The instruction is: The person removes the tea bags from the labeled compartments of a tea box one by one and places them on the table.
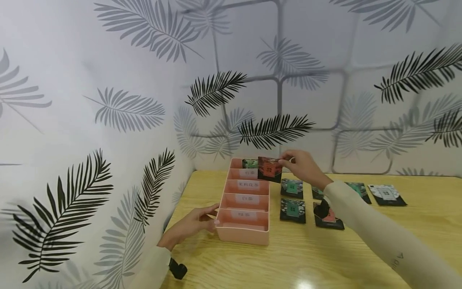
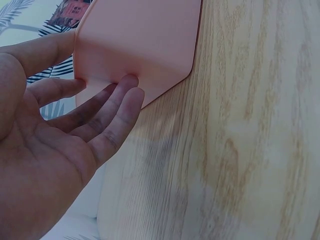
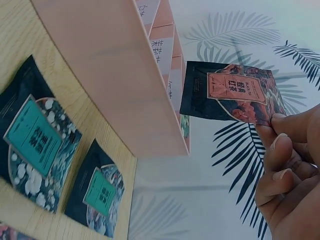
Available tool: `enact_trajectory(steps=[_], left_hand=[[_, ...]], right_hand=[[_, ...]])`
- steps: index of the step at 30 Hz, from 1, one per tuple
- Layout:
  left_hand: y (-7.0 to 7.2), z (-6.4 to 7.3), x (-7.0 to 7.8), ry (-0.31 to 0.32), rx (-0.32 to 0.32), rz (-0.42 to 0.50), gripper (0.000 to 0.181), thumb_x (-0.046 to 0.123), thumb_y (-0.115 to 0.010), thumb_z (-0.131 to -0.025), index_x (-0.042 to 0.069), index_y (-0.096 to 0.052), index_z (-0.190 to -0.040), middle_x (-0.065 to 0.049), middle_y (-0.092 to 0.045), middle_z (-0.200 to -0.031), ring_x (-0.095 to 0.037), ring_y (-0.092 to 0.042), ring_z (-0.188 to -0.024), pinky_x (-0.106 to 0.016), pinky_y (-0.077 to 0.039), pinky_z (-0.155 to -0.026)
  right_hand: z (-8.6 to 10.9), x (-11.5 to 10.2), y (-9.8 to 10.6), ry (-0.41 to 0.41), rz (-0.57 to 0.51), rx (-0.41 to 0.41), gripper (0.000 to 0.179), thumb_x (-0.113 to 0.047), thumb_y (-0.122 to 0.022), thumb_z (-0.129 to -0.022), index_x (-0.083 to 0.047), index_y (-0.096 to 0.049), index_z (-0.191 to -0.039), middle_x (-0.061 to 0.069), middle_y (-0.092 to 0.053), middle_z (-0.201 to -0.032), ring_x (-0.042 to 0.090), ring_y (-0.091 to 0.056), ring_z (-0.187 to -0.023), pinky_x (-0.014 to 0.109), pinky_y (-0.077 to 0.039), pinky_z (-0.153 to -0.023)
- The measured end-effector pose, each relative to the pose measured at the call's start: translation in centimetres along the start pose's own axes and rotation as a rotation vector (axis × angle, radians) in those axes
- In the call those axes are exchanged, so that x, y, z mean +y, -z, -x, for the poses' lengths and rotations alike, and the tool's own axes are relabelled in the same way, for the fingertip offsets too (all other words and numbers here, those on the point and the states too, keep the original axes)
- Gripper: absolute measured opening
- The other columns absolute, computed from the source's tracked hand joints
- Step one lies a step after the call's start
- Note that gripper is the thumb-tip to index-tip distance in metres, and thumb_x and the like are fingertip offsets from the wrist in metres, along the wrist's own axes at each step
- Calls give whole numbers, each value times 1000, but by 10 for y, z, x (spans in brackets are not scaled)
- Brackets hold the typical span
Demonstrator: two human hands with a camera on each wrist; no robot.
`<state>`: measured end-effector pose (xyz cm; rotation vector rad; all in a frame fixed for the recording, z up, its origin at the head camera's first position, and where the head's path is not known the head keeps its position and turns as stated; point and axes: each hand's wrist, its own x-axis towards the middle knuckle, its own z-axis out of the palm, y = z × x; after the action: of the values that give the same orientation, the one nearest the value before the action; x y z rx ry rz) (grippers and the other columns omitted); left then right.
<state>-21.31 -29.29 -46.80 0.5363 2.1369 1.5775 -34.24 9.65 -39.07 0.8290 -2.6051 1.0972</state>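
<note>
In the head view my right hand (image 1: 301,164) pinches a red-labelled black tea sachet (image 1: 269,169) by its edge, between thumb and index finger. The sachet hangs over the far right part of a pink divided box (image 1: 242,236). In the right wrist view the sachet (image 3: 235,92) faces the camera, its label reading BLACK TEA. My left hand (image 1: 195,222) rests against the box's near left corner. Its fingers (image 2: 117,125) are loosely extended, with tips at the box's wall in the left wrist view.
Paper labels mark the box's compartments, and a green sachet (image 1: 250,163) stands in the farthest one. On the wooden table (image 1: 223,265), right of the box, lie several more sachets, including a green-labelled one (image 1: 292,210) and a white-labelled one (image 1: 387,194). A leaf-patterned wall covering rises behind.
</note>
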Motion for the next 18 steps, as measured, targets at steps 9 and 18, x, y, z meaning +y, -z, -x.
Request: enact_trajectory(steps=[9, 18], left_hand=[[0, 1, 0, 16, 10, 7, 65, 19, -59, -97, 13, -25, -152, -18, -46, -137, -28, -59, -106, -55, -48, -90], [-1, 0, 2, 30, -3, 21, 65, 24, -59, -96, 13, -26, -152, -12, -38, -147, -26, -56, -112, -55, -47, -91]], right_hand=[[26, 13, 17, -21, 0, 6, 19, -31, -59, -96, -19, -69, -105, 0, -67, -101, 19, -64, -80, 36, -51, -63], [51, 26, 29, -82, -28, -13, 18, -34, -59, -95, -20, -68, -103, -1, -68, -93, 15, -59, -61, 33, -46, -48]])
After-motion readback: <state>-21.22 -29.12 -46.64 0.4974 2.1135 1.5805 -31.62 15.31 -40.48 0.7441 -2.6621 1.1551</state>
